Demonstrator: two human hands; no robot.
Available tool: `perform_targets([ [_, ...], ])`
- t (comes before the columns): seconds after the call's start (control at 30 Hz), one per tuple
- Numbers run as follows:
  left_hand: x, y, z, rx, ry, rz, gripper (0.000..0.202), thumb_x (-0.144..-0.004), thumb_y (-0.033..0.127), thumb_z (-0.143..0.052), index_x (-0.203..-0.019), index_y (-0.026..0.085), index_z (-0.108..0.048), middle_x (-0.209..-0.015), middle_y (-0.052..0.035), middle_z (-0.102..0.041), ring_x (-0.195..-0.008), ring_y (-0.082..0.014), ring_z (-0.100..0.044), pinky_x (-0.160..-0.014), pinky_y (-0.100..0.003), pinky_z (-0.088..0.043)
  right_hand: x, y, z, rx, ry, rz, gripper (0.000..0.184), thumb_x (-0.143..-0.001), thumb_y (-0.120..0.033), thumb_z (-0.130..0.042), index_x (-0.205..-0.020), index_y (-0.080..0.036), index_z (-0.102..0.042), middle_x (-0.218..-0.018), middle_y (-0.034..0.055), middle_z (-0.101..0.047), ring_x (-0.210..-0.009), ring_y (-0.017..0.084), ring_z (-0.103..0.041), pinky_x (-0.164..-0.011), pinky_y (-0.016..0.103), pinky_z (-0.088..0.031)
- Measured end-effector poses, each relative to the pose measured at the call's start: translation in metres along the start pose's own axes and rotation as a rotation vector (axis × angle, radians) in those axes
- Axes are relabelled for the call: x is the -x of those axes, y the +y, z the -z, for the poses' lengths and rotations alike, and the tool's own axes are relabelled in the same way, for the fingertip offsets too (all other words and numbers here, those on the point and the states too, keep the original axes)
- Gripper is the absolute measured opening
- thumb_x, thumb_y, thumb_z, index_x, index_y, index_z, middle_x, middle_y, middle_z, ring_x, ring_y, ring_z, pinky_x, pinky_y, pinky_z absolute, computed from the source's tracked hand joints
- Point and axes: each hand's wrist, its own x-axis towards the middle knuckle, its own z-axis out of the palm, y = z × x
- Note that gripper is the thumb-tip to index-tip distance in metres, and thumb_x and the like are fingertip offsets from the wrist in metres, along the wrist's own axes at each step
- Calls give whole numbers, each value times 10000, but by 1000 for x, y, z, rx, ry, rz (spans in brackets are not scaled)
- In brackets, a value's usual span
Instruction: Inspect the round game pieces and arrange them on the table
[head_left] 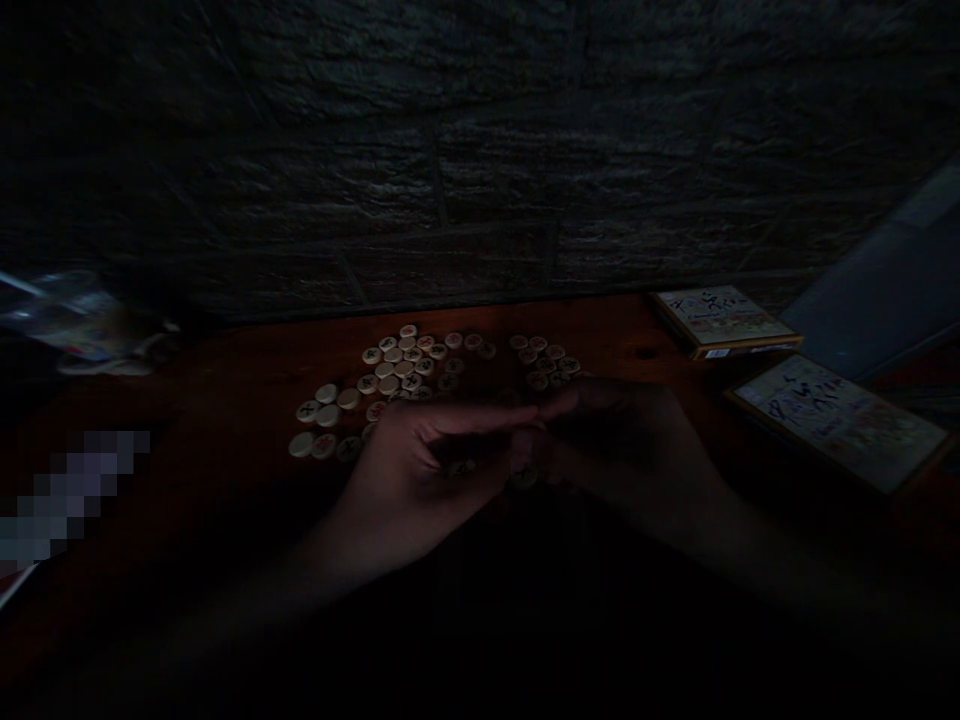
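Note:
Several round xiangqi pieces (387,384), pale with red or black characters, lie spread on the dark wooden table (247,390). Close to these, my left hand (420,470) is curved, a gap showing between its thumb and fingers. One piece (465,467) shows through that gap. My right hand (630,440) reaches in from the other side, and the fingertips of both hands meet. Below them another piece (523,475) is faintly visible by the right thumb. Deep shadow hides the palms and most of the right fingers.
Two flat boxes with printed lids, a far box (727,315) and a nearer box (832,420), lie at the right. A clear plastic cup or bag (75,315) stands at the left. A dark block wall (480,180) rises behind the table.

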Motion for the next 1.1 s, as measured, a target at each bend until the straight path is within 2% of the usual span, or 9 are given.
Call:
perform_targets([
  [0.13,1,0,0,1,-37,-16,357,-888,163,-780,-1203,330,-780,-1216,15,-791,-1067,-167,-780,-970,-232,-617,0,1,0,4,9,-28,175,-770,-274,-893,-840,-176,-766,-746,10,-773,-623,119,-691,-545,198,-522],
  [0.3,0,-2,1,40,27,48,282,-854,188,-816,-1132,233,-813,-1128,-37,-819,-968,-208,-807,-872,-266,-663,0,1,2,-48,-31,-61,185,-838,-347,-839,-885,-179,-778,-757,14,-770,-590,111,-676,-527,198,-525],
  [0.43,-3,-2,2,126,71,108,237,-843,230,-831,-1080,229,-829,-996,-36,-842,-863,-215,-820,-780,-266,-680,0,-2,1,-69,-61,-94,170,-875,-350,-803,-941,-194,-801,-787,21,-776,-608,112,-689,-536,192,-541],
  [0.53,-3,0,3,154,71,118,229,-838,211,-834,-1066,232,-832,-972,-32,-845,-839,-198,-819,-758,-234,-670,-1,-3,1,-70,-64,-61,139,-867,-313,-813,-950,-201,-804,-788,16,-778,-618,108,-688,-545,187,-541],
  [0.6,-2,1,3,162,42,110,244,-855,194,-816,-1095,236,-826,-1001,-34,-843,-878,-200,-818,-787,-236,-667,-1,-3,1,-63,-57,-31,119,-844,-277,-834,-929,-200,-800,-781,10,-777,-625,108,-690,-551,188,-537],
  [0.73,1,2,3,127,-26,83,300,-891,164,-775,-1167,279,-802,-1177,-17,-805,-1065,-208,-783,-941,-260,-635,0,-1,1,-78,-20,-27,157,-765,-201,-893,-855,-183,-766,-743,-11,-766,-627,97,-688,-543,171,-508],
  [0.83,1,3,3,106,-36,70,322,-896,146,-766,-1180,297,-795,-1204,-5,-796,-1093,-186,-773,-973,-232,-614,0,0,1,-85,-18,-34,184,-748,-204,-906,-844,-173,-752,-751,-7,-770,-620,98,-684,-532,174,-502],
  [1.0,0,2,3,144,18,94,288,-861,156,-807,-1128,264,-814,-1113,-14,-824,-966,-165,-804,-833,-171,-636,-1,0,1,-66,-60,-10,119,-825,-241,-850,-893,-186,-769,-787,-1,-774,-615,95,-676,-541,184,-522],
  [1.1,-1,2,3,161,29,114,275,-856,168,-812,-1117,253,-816,-1063,-23,-834,-923,-179,-812,-806,-199,-652,-2,0,0,-38,-58,-6,152,-817,-272,-858,-908,-187,-771,-789,8,-779,-628,112,-694,-540,198,-532],
])
